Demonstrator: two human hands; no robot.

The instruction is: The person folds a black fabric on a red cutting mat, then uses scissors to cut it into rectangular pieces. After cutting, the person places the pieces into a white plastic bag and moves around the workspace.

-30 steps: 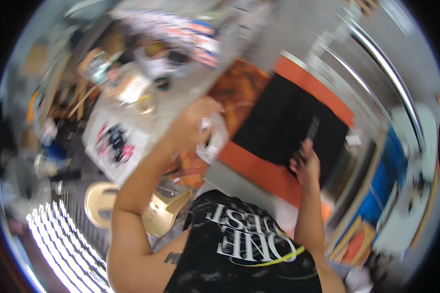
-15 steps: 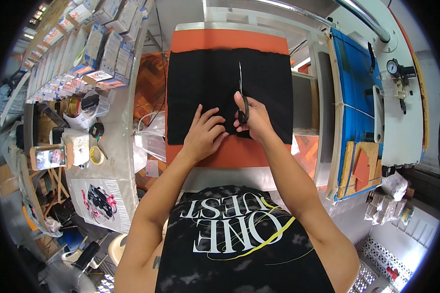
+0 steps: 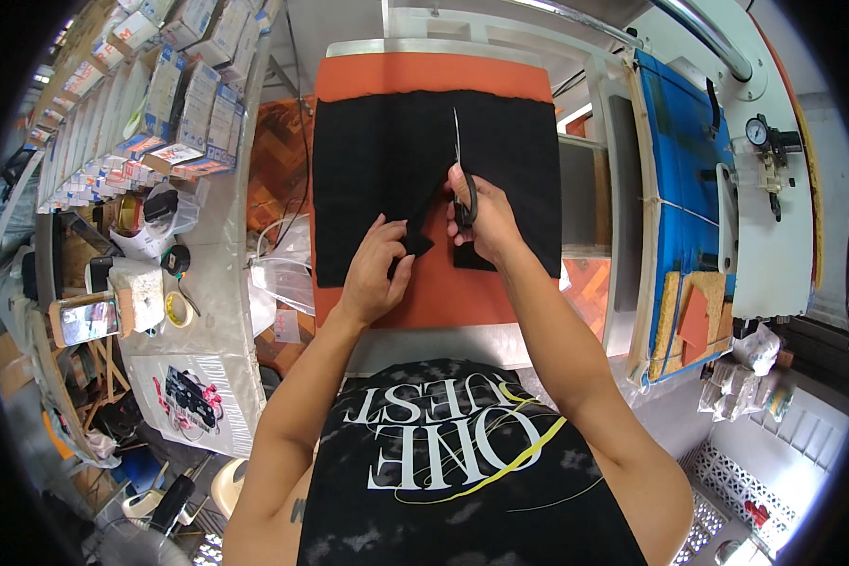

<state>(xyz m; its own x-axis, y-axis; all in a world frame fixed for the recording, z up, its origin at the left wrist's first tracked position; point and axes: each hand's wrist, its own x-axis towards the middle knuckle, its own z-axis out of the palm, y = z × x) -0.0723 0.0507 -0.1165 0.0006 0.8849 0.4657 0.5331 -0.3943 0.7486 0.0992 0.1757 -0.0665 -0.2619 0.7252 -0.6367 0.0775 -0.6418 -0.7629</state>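
A black cloth (image 3: pixel 368 151) lies over an orange-red square pad (image 3: pixel 396 302) in front of me. A split runs up from the cloth's near edge, and the orange shows through it. My right hand (image 3: pixel 476 212) is closed on the dark handles of a pair of scissors (image 3: pixel 457 146), whose blades point away from me at the top of the split. My left hand (image 3: pixel 382 259) grips the cloth's cut edge left of the split, with a folded corner at its fingers.
At my left, a worktable (image 3: pixel 217 330) bears stacked boxes (image 3: pixel 184 94), a phone (image 3: pixel 85 316), a tape roll (image 3: pixel 178 308) and a printed sheet (image 3: pixel 189 406). At my right stand a blue panel (image 3: pixel 679 170), cork boards (image 3: pixel 670 330) and a white machine plate with a gauge (image 3: pixel 757 130).
The split in the cloth has opened wide, showing orange. My left hand has pulled its edge slightly left and now grips it; the scissors have moved a little farther from me.
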